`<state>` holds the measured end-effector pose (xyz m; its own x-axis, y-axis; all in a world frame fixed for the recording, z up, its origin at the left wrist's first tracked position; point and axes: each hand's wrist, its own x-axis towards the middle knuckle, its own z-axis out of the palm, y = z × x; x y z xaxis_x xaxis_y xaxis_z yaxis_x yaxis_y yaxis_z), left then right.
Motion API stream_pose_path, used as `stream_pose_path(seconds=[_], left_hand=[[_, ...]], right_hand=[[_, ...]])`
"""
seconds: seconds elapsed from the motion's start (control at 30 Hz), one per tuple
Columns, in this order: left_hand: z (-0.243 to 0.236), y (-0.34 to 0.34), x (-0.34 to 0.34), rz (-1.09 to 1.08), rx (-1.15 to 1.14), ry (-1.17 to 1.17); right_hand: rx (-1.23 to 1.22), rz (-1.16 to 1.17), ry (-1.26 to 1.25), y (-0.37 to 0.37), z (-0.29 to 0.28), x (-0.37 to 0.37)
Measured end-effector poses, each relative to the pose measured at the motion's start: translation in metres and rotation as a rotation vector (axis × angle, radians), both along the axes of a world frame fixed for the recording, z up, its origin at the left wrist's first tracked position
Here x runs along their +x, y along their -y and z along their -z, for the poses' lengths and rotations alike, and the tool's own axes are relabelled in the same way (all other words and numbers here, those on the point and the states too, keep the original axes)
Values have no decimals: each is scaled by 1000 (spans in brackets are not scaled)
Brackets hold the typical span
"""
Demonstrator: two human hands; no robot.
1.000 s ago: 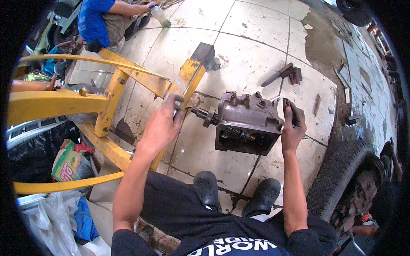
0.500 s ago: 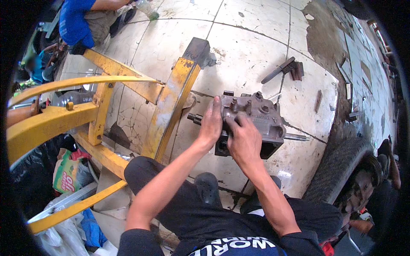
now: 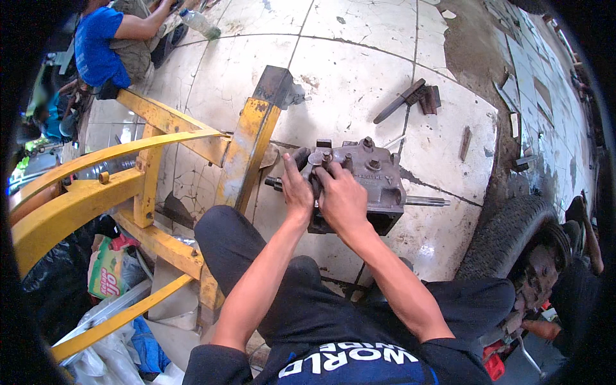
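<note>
A dark metal gearbox (image 3: 369, 168) rests on the tiled floor in front of me, with bolts on its top and a splined shaft (image 3: 427, 201) sticking out to the right. My left hand (image 3: 299, 196) is against its left end, fingers stretched upward and somewhat apart, beside the short left shaft (image 3: 274, 183). My right hand (image 3: 344, 200) lies over the near left corner of the housing. Its fingers are curled and pressed together at the left edge, close to my left hand. What lies under those fingertips is hidden.
A yellow metal frame (image 3: 247, 151) stands close on the left. Beyond the gearbox lie a dark tool with a long handle (image 3: 399, 102) and a small metal block (image 3: 430, 100). A big tyre (image 3: 507, 247) stands at right. A person in blue (image 3: 99, 48) sits far left.
My right hand's fingers have shifted from the housing top toward its left edge. My left fingers have spread apart more. The whole scene sits a little further left in view.
</note>
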<state>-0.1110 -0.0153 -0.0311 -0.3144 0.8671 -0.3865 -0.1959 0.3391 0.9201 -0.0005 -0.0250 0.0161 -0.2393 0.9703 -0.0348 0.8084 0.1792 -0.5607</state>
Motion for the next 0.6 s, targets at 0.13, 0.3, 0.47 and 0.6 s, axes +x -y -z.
stream_pose_path(seconds=[0.13,0.3,0.47,0.6], left_hand=[[-17,-1,8,-11,-29,-83],[-4,-2,6,-27,-35,-202],[8,1,1,4,-75,-300],[5,-3,5,18,-53,-375]], right_hand=[[6,-51,-25,5,-3,10],[39,-168,132,-18,-1,14],[-268,-277,563,-30,-46,35],[-17,-255,323,-18,-29,37]])
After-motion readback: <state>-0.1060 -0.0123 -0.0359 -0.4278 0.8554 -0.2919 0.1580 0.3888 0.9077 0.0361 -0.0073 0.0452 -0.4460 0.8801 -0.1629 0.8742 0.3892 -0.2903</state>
